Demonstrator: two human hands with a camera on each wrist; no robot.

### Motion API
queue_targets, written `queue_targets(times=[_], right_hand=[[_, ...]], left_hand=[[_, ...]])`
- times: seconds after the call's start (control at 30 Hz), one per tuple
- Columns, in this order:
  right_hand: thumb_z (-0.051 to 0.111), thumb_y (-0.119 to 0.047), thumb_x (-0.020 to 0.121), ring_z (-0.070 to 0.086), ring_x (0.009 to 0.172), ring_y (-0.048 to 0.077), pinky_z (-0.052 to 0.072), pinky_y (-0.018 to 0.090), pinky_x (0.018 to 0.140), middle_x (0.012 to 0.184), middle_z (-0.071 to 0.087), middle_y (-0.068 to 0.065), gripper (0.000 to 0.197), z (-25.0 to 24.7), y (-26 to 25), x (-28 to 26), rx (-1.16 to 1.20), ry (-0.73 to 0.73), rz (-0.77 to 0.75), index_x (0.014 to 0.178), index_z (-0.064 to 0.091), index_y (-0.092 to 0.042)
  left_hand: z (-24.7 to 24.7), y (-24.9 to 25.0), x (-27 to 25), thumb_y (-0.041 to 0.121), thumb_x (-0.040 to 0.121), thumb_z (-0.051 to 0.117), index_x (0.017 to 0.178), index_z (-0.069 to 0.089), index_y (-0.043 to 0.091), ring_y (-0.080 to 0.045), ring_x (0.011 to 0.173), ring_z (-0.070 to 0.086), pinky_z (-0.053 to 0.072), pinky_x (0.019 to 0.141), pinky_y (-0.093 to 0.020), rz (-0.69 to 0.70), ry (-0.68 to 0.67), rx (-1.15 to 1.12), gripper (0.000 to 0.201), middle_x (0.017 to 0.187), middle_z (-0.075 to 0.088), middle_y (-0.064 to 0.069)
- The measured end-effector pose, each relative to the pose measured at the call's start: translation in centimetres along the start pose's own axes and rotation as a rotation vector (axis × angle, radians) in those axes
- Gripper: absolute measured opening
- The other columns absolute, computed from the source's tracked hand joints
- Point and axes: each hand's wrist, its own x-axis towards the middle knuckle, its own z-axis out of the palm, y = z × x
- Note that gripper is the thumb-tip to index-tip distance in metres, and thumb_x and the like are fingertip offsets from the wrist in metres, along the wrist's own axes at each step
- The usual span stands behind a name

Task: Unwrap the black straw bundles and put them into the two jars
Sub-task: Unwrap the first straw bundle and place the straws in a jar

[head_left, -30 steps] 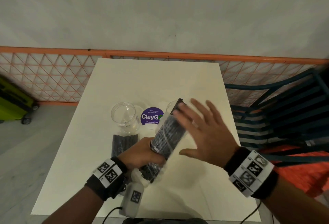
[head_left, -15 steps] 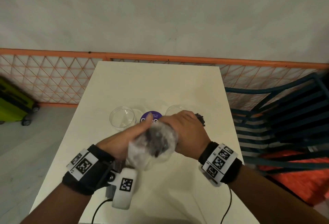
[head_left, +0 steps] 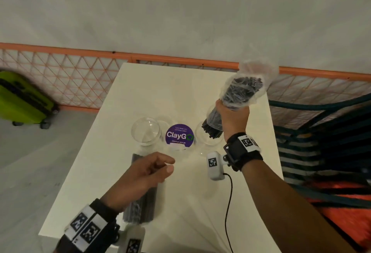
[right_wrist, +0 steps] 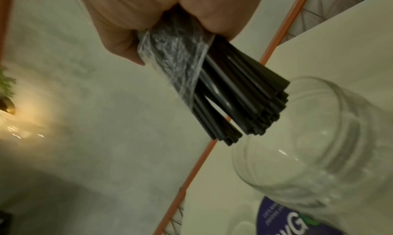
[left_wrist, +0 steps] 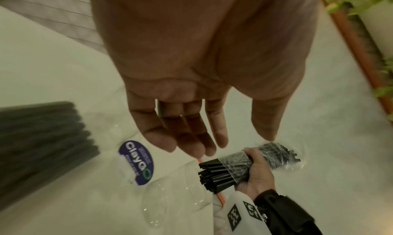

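Two clear glass jars stood on the white counter (head_left: 152, 84), the left jar (head_left: 146, 131) and the right jar (head_left: 208, 134) flanking a round purple sticker (head_left: 179, 134) that read "ClayGo" in white, with smaller lines above and below too blurred to read fully. The right hand (head_left: 232, 119) was wrapped around a bundle of black straws (head_left: 233, 100) in crinkled clear plastic wrap, held tilted with its bare lower ends over the right jar's mouth; whether any tips had entered the jar could not be told. The wrap ballooned loosely over the upper ends. The left hand (head_left: 145, 169) hovered with fingers loosely curled, gripping nothing, above a second wrapped bundle of black straws (head_left: 140, 208) lying on the counter, which it partly hid. Wristbands with black-and-white square markers circled both wrists. A lime-green suitcase (head_left: 22, 100) stood cut off at the left edge.
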Motion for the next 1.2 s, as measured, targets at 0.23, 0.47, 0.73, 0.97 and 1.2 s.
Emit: queue_targets(times=[0.23,0.47,0.73,0.97,1.2], right_hand=[[0.085,-0.017,0.072,0.063,0.095,0.01,0.048,0.017,0.084,0.105,0.064,-0.008,0.061,1.0,3.4,-0.8,-0.22,-0.13,0.004,0.125,0.054,-0.013],[0.081,-0.028,0.077,0.059,0.097,-0.017,0.048,0.007,0.083,0.112,0.061,-0.021,0.06,0.0,3.0,-1.0,-0.104,-0.154,-0.028,0.129,0.052,-0.03],[0.062,-0.049,0.088,0.059,0.121,0.013,0.052,0.03,0.098,0.135,0.06,-0.003,0.037,-4.4,-1.7,0.3,0.356,0.155,0.003,0.122,0.053,-0.036],[0.055,-0.06,0.086,0.067,0.106,0.013,0.055,0.02,0.077,0.126,0.062,-0.003,0.071,-10.1,0.1,-1.7,0.224,0.23,0.024,0.142,0.045,-0.018],[0.066,-0.05,0.087,0.066,0.084,0.023,0.053,0.034,0.07,0.102,0.067,0.005,0.049,-14.4,7.1,-5.7,-0.197,0.033,0.384,0.123,0.056,-0.018]], left_hand=[[-1.4,-3.1,-2.2,0.071,0.06,0.076,0.105,0.072,0.029,-0.019,0.088,0.068,0.056,0.088,-0.041,-0.071,0.082,-0.041,0.062,0.094,0.073,-0.004],[-1.1,-3.8,-1.9,0.062,0.066,0.073,0.103,0.072,0.033,-0.015,0.09,0.069,0.056,0.087,-0.039,-0.083,0.082,-0.032,0.047,0.095,0.074,0.003],[-0.3,-3.8,-1.2,0.05,0.082,0.074,0.1,0.072,0.035,-0.008,0.082,0.066,0.054,0.073,-0.026,-0.044,0.05,-0.02,0.024,0.087,0.071,0.005],[0.4,-4.8,-0.9,0.044,0.082,0.071,0.097,0.072,0.036,-0.012,0.08,0.064,0.054,0.07,-0.025,-0.068,0.029,0.011,0.017,0.084,0.07,0.004],[0.3,-5.6,-0.8,0.046,0.084,0.073,0.103,0.072,0.028,-0.011,0.081,0.066,0.054,0.069,-0.023,-0.073,0.045,0.081,0.026,0.09,0.072,0.001]])
